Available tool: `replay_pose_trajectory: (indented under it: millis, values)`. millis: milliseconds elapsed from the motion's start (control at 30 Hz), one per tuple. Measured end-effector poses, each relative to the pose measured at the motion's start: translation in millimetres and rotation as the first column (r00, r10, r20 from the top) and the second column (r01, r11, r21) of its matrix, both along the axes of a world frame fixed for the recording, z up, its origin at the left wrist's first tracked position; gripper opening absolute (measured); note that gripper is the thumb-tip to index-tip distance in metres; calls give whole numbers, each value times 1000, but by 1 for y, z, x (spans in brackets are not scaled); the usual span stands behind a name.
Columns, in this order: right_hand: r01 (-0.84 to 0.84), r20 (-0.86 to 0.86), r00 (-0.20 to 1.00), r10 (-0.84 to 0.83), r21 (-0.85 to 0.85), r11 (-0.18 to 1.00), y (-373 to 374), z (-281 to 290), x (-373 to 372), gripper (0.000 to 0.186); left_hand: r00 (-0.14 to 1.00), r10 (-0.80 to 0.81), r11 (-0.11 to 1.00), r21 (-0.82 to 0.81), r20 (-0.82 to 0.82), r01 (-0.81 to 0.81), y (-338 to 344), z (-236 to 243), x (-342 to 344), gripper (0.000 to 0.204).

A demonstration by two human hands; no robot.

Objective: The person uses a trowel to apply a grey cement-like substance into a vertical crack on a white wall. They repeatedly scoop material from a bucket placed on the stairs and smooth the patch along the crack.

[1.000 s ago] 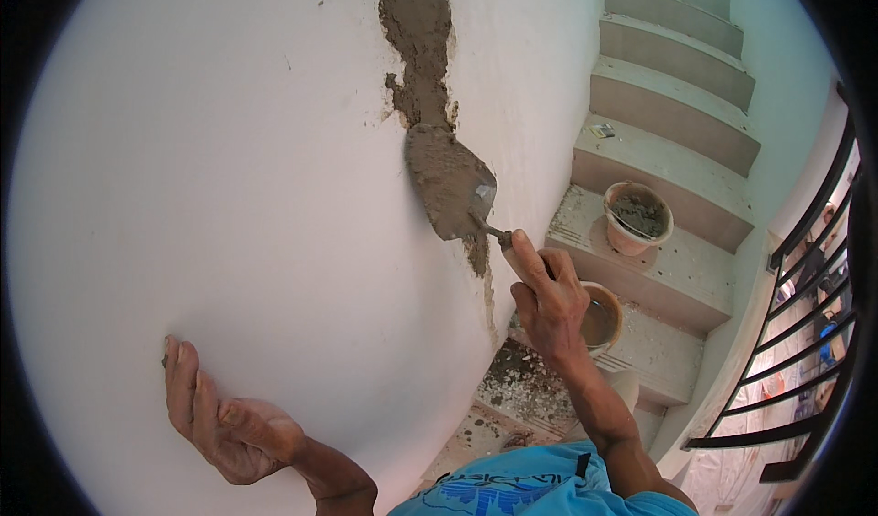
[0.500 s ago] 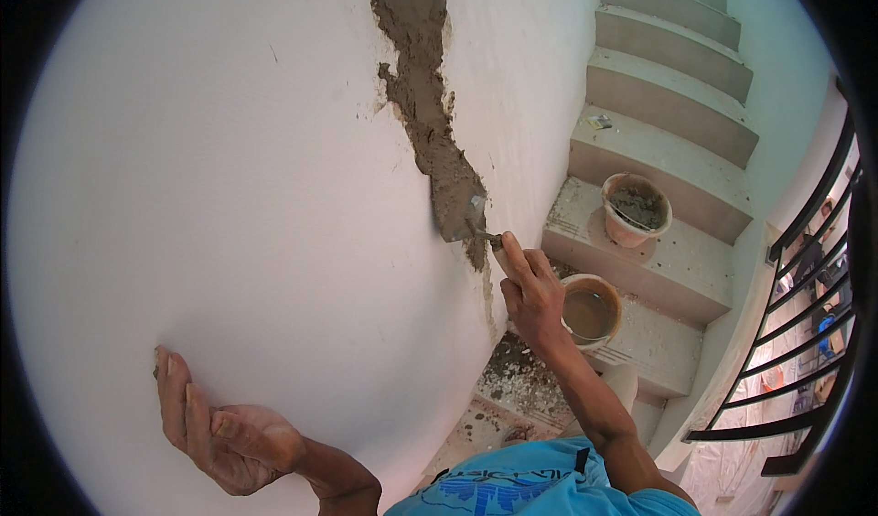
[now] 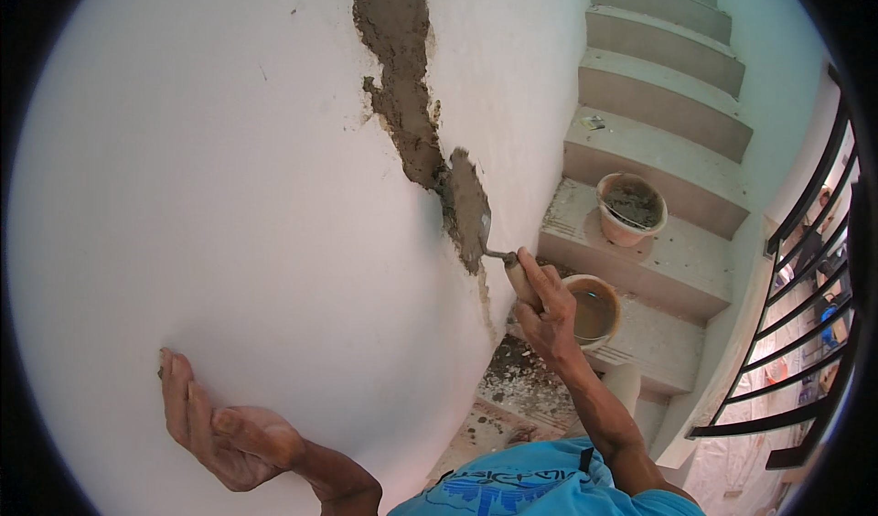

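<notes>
My right hand [image 3: 549, 319] grips the wooden handle of a pointing trowel [image 3: 471, 205]. Its mortar-covered blade is turned nearly edge-on at the lower part of a ragged dark mortar strip [image 3: 393, 59] running down the white wall [image 3: 229, 150]. Low on the left, my left hand [image 3: 224, 429] is open and cupped, fingers loosely curved and fingertips by the wall; I see nothing held in it.
Pale stairs [image 3: 663, 86] climb at the right. A bucket of grey mortar [image 3: 631, 205] and a bucket of murky liquid [image 3: 590, 310] stand on the treads. Dark debris [image 3: 517, 374] litters the lower landing. A black railing [image 3: 796, 379] borders the far right.
The trowel, broad and flat against the strip earlier, has turned nearly edge-on. My right hand has shifted slightly right and down since half a second ago.
</notes>
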State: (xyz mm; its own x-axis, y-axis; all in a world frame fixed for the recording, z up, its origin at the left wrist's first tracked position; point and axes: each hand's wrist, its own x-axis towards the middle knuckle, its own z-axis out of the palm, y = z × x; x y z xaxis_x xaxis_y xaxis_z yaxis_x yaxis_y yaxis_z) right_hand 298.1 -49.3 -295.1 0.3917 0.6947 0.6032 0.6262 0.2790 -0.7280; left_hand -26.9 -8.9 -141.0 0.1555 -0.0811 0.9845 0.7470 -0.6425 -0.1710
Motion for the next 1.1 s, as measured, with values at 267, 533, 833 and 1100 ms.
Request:
replay_pose_trajectory:
  millis: [267, 533, 833, 1100]
  values:
    - [18, 86, 996, -22, 45, 999, 19, 42, 3, 81, 1000, -27, 1000, 6, 6, 27, -3, 2, 5, 30]
    - [57, 156, 986, -54, -15, 998, 14, -8, -8, 81, 999, -49, 998, 42, -17, 49, 3, 6, 2, 31]
    - [81, 169, 980, -105, 143, 986, 16, 30, -2, 78, 999, -44, 998, 46, -8, 45, 0, 3, 2, 30]
    - [167, 240, 954, -177, 61, 984, 22, -5, -9, 80, 998, -58, 997, 57, 1, 58, 2, 4, 6, 30]
